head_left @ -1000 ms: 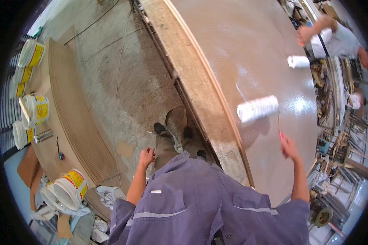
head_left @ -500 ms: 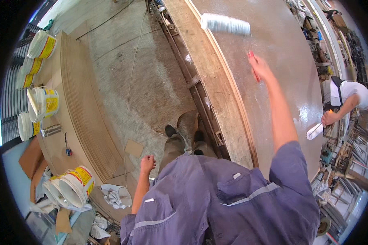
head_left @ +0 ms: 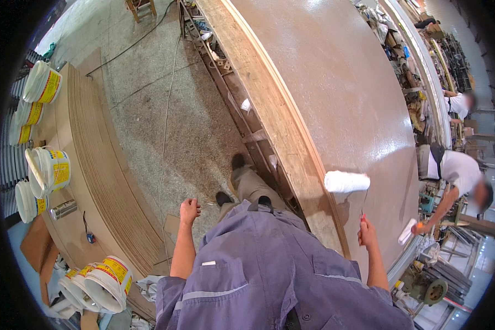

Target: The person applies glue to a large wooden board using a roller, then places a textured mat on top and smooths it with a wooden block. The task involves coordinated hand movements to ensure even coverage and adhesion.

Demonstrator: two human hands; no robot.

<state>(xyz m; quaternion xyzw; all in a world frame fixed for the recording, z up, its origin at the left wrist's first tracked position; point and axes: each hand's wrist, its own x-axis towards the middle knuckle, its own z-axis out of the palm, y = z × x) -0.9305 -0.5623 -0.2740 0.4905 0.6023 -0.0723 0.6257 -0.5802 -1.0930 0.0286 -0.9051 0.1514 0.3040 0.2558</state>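
Note:
My right hand [head_left: 368,232] is closed around the red handle of a paint roller with a fluffy white sleeve [head_left: 347,182]. The sleeve lies on a large brown sheet [head_left: 357,104] with a wet sheen, close to its left edge. Along that edge runs a light wooden strip [head_left: 291,102]. My left hand [head_left: 190,211] hangs over the floor, fingers curled in, with nothing visible in it. Across the sheet, a co-worker's hand [head_left: 420,227] grips a smaller white roller [head_left: 406,232].
A stack of brown boards [head_left: 93,165] stands to the left. On it are white buckets with yellow labels [head_left: 58,170], a metal can [head_left: 64,209] and a tape measure [head_left: 90,237]. Cables cross the concrete floor [head_left: 143,110]. A co-worker [head_left: 462,170] leans over the far side.
My right hand has drawn the roller back toward me, from the far part of the sheet to its near left edge. The co-worker's roller has moved nearer too, and my feet have shifted.

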